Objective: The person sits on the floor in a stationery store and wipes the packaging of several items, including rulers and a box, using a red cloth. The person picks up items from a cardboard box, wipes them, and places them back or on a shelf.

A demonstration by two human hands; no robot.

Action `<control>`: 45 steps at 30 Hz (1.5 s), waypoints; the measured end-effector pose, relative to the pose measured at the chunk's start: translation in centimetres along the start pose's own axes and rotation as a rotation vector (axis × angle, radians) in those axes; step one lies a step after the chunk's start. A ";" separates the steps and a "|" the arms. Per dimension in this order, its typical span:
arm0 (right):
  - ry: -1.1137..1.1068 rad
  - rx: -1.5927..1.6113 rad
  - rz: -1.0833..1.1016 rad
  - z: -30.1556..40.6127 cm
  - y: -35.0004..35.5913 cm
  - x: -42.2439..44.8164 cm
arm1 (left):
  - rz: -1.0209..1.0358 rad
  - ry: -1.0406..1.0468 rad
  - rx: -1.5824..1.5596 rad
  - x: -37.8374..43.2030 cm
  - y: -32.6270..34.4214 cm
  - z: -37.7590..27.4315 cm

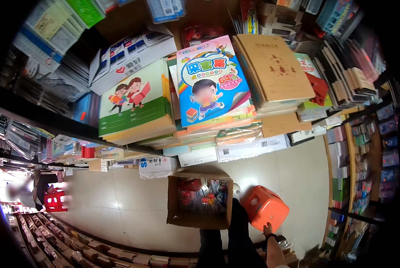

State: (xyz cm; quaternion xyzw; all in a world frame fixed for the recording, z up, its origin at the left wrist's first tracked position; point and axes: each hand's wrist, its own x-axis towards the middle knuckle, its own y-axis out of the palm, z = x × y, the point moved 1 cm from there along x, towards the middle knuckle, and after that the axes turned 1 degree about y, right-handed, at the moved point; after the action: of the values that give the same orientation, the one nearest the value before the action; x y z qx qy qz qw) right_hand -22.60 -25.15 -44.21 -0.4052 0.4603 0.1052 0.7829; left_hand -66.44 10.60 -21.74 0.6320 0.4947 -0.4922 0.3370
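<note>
My right hand (268,229) is at the near edge of an orange plastic stool (274,210), its fingers overlapping the seat. Whether they grip the stool or only rest against it cannot be told. Left of the stool, by my legs (238,231), is an open cardboard box (200,223). Inside lie several small packaged goods (205,197) in clear and red wrapping. My left hand is out of view.
Ahead, a shelf holds stacked booklets: green-and-white (136,100), blue-and-pink (213,83) and brown (275,67). A white carton (133,57) sits behind them. Bookshelves (340,167) line the right; book rows (102,249) run behind me. A person (25,192) is far left, near a red crate (55,200).
</note>
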 end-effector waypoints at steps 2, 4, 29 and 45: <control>0.100 0.150 -0.023 -0.4 0.6 2.8 | 0.020 0.008 0.057 1.1 2.0 -1.4; 0.181 0.232 0.003 -3.3 1.4 6.7 | 0.017 0.000 0.083 0.6 3.6 -1.5; 0.112 0.158 0.571 0.6 1.6 11.2 | 0.015 0.073 0.471 -3.8 3.8 8.1; 0.161 0.437 -0.133 -9.6 1.2 13.5 | -0.015 -0.178 0.456 -3.1 4.7 3.7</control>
State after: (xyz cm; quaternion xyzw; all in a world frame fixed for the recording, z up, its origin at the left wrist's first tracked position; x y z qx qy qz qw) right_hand -21.83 -34.20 -58.14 -0.2629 0.5055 -0.0815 0.8178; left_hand -63.13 4.94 -20.11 0.6422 0.3439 -0.6474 0.2239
